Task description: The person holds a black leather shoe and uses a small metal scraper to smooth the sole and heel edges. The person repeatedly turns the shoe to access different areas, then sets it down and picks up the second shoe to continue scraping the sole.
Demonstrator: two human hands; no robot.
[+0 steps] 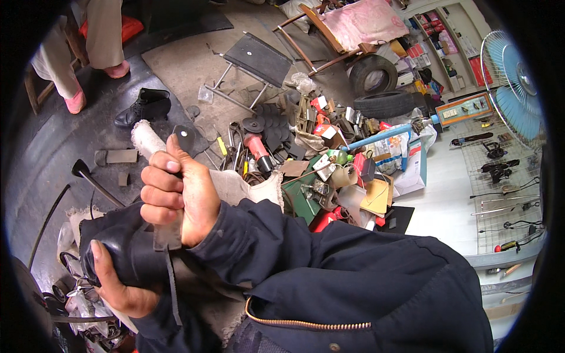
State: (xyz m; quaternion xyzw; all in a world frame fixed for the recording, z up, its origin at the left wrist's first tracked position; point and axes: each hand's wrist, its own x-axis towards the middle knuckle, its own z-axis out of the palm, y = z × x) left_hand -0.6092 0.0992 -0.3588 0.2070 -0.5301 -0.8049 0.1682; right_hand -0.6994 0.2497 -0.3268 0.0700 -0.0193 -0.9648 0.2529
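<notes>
Head view.

Hand tool point(168, 236): flat, grey, worn-looking blade; pale, rough wrapping point(147, 139) at the opposite end. Long axis steep, slanting slightly; wrapped end to upper left, blade down and a little right, over the shoe. Location: in the right hand point(183, 197), whose fingers are clenched around its middle, thumb laid upward.

Black shoe point(132, 253): dark, glossy, smooth; rounded end toward the left. Exact long axis cannot be told, much being covered. Location: low in front of the person, left of the jacket point(365, 288). The left hand point(126, 292) grasps it from below, thumb over the rounded end, remaining fingers mostly hidden.

Dark strip point(173, 288): narrow, hanging downward from just below the blade. Whether attached to shoe or tool: cannot be told.

Obstructions: right fist and blade overlie part of the shoe; the right sleeve point(253, 241) covers its surroundings on that side.

Surroundings: pale frayed cloth point(263, 190) beyond the sleeve; black boot point(142, 108) on the floor; red-and-black cylindrical tool point(257, 148) among clutter; black-seated folding stool point(259, 60); two tyres point(374, 77); blue fan point(518, 88); wire rack point(500, 203) with hanging items; another person's legs point(106, 38), upper left.
</notes>
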